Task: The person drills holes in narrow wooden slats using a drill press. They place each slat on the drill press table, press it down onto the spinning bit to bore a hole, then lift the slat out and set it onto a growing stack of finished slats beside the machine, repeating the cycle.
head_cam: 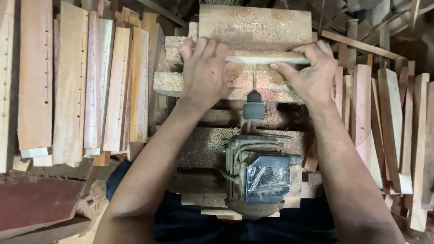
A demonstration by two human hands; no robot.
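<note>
Setting: Sawdust-strewn workshop seen from above, cut wood on every side of a rough wooden tabletop (253, 25) at centre top of the frame.
Machine: an old grey electric motor (260, 174) sat at lower centre, its shaft ending in a dark drill chuck (253, 108) that pointed toward the top of the frame.
Workpiece: a narrow pale wooden strip (266, 58) lay crosswise on the tabletop, just beyond the chuck; it seemed set square across the shaft's line so the bit would meet its near edge, though the bit itself was too small to make out.
Left hand: the left hand (203, 72) lay over the strip's left end, fingers (205, 47) close together and curled over its far edge, palm pressing down, apparently to keep it from shifting.
Right hand: the right hand (312, 72) clamped the strip's right end, fingers (316, 47) wrapped over the top and thumb pressed against the near edge.
Left of frame: long reddish and pale planks with rows of small drilled holes (72, 81) lay side by side, ends toward the bottom of the frame.
Right of frame: shorter pale wooden slats (389, 122) lay in a loose heap, well apart from the hands.
</note>
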